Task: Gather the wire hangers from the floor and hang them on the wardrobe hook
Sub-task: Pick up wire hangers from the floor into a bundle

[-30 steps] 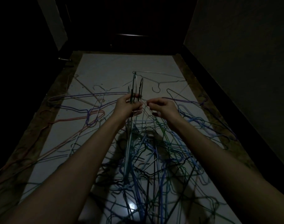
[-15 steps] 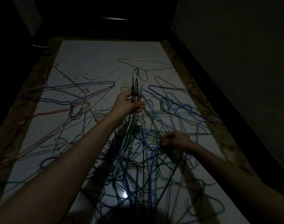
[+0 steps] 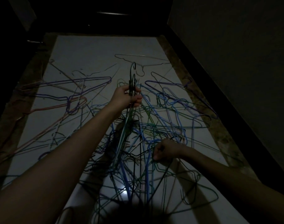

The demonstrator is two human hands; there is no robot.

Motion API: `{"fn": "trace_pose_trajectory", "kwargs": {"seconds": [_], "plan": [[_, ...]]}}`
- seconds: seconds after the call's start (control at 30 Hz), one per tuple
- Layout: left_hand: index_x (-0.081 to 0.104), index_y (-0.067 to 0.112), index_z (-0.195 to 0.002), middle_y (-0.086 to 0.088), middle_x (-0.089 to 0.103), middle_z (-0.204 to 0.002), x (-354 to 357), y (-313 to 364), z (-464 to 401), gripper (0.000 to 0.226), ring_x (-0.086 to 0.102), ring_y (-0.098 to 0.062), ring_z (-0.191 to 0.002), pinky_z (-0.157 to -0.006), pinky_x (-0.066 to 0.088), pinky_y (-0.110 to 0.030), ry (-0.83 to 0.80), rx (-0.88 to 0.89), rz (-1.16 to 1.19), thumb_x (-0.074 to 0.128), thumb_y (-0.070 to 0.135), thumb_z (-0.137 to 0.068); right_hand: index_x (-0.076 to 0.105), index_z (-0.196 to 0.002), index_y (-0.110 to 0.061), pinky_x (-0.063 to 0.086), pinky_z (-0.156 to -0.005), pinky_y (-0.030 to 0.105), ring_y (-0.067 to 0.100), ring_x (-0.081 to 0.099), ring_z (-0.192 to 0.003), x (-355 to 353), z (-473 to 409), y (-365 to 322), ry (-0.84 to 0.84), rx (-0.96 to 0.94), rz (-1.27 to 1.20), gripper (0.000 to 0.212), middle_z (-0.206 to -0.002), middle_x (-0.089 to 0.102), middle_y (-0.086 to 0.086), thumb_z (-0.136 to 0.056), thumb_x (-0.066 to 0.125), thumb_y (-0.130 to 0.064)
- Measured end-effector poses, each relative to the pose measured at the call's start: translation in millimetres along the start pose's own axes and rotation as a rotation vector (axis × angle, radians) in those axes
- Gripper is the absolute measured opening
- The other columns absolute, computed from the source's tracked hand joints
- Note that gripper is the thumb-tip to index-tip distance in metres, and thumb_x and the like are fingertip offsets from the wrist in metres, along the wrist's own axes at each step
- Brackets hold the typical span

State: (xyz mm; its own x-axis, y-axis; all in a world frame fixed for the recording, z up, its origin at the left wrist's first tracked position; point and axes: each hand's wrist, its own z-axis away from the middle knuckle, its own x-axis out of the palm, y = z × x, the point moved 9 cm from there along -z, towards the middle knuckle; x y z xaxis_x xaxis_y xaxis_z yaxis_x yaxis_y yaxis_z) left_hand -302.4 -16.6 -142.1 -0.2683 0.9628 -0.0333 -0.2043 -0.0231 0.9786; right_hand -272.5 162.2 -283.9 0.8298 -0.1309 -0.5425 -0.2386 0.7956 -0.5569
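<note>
At the far left a purple hanger [image 3: 70, 88] lies flat on the pale floor [image 3: 93, 50], with an orange hanger [image 3: 57, 109] just nearer, the two crossing where their necks meet. More thin wires trail off toward the dark left edge, too dim to sort out.

Your left hand [image 3: 127, 98] is raised over the middle of the floor. Its fingers and thumb are curled round a bunch [image 3: 132, 88] of hangers at the necks; the hooks stick up past your fingers, one tall pale hook above the rest. The bodies of that bunch hang down and toward you, running into the heap.

The heap [image 3: 138, 143] covers the middle and near floor: blue, green, black and whitish wire hangers tangled over one another, so you cannot tell where one ends and the next begins. A bright glare spot sits on the floor near you, under the wires.

Far beyond the bunch, a single grey hanger [image 3: 143, 60] lies alone, apart from the tangle.

Your right hand [image 3: 166, 148] is low, down at the right side of the heap. Its fingers are curled in tight and seem to pinch a dark wire [image 3: 164, 173], though the dim light does not show the grip plainly.

On the right a dark wall [image 3: 235, 62] runs along the floor's edge.
</note>
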Motion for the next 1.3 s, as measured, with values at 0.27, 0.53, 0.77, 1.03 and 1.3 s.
{"fn": "trace_pose_trajectory", "kwargs": {"seconds": [0.27,0.53,0.77,1.03,1.3], "plan": [[0.057,0.005,-0.099,-0.012,0.064,-0.083,-22.7,24.2,11.0,0.016,0.061,-0.014,-0.067,-0.052,0.050,-0.015,0.043,0.027,-0.091,0.055,-0.006,-0.089,0.065,-0.077,-0.010,0.043,-0.073,0.026,0.000,0.055,-0.069,-52.2,23.7,-9.7,0.149,-0.032,-0.057,0.022,-0.073,0.060,-0.006,-0.087,0.055,0.007],[0.058,0.014,-0.083,-0.009,0.067,-0.083,-33.1,34.5,18.5,0.018,0.063,-0.011,-0.066,-0.053,0.045,-0.018,-0.032,-0.004,-0.226,0.061,-0.004,-0.086,0.066,-0.079,0.009,0.034,-0.075,0.017,0.002,0.046,-0.072,-131.6,63.9,-45.2,0.398,-0.129,0.023,0.014,-0.075,0.047,-0.004,-0.087,0.056,0.005],[0.060,0.012,-0.090,-0.012,0.069,-0.088,-19.0,36.3,28.5,0.015,0.068,-0.017,-0.077,-0.053,0.047,-0.019,-0.141,-0.024,-0.334,0.068,0.003,-0.082,0.062,-0.065,-0.017,0.041,-0.082,0.025,0.013,0.050,-0.086,-124.1,70.1,-60.2,0.264,-0.142,-0.033,0.028,-0.084,0.051,-0.004,-0.090,0.058,-0.005],[0.059,0.014,-0.090,-0.008,0.069,-0.085,-21.9,54.2,38.9,0.014,0.067,-0.009,-0.068,-0.056,0.048,-0.020,-0.169,-0.003,-0.332,0.067,0.004,-0.083,0.061,-0.070,-0.006,0.042,-0.075,0.022,0.000,0.049,-0.073,-146.8,95.6,-91.7,0.331,-0.189,0.014,0.022,-0.078,0.052,-0.003,-0.090,0.055,0.002],[0.061,0.013,-0.089,-0.008,0.070,-0.089,-19.1,74.0,53.6,0.012,0.068,-0.012,-0.077,-0.054,0.049,-0.015,-0.252,0.045,-0.361,0.068,0.006,-0.083,0.070,-0.072,-0.018,0.042,-0.088,0.023,0.020,0.049,-0.107,-201.4,104.5,-69.0,0.568,-0.150,-0.123,0.016,-0.117,0.047,0.009,-0.087,0.065,-0.016]]}}
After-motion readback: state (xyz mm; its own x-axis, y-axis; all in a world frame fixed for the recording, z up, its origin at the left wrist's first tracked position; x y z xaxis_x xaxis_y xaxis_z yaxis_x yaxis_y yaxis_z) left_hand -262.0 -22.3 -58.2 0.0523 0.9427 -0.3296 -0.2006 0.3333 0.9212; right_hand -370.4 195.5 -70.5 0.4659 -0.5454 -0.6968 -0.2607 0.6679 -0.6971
